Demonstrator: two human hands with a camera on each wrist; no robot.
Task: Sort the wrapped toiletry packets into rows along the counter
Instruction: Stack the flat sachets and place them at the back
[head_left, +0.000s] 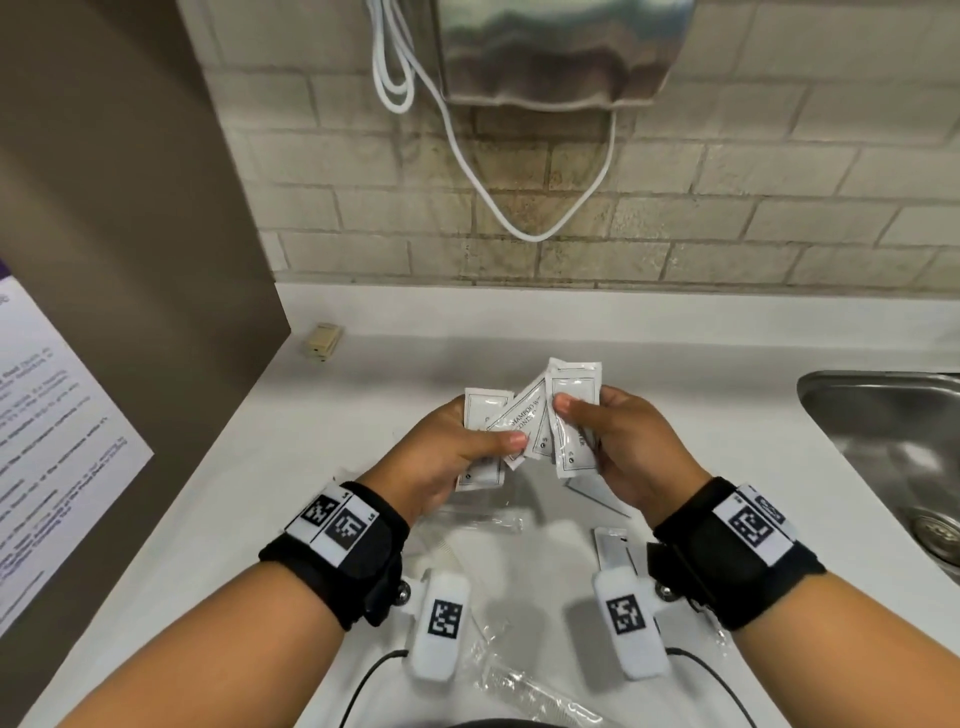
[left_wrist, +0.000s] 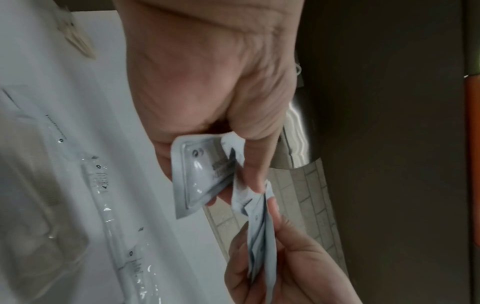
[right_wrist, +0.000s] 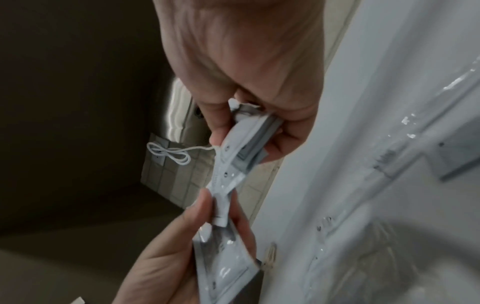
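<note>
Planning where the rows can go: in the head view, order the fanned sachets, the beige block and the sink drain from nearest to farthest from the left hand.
From the left hand:
1. Fanned sachets, pinched in it.
2. Beige block, back left on the counter.
3. Sink drain, far right.

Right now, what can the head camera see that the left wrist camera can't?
Only the head view shows the steel sink, the looped white cable on the brick wall and the small beige block. Only the left wrist view shows the long clear-wrapped item lying on the counter up close. Both show the left hand and right hand pinching the white sachets.
</note>
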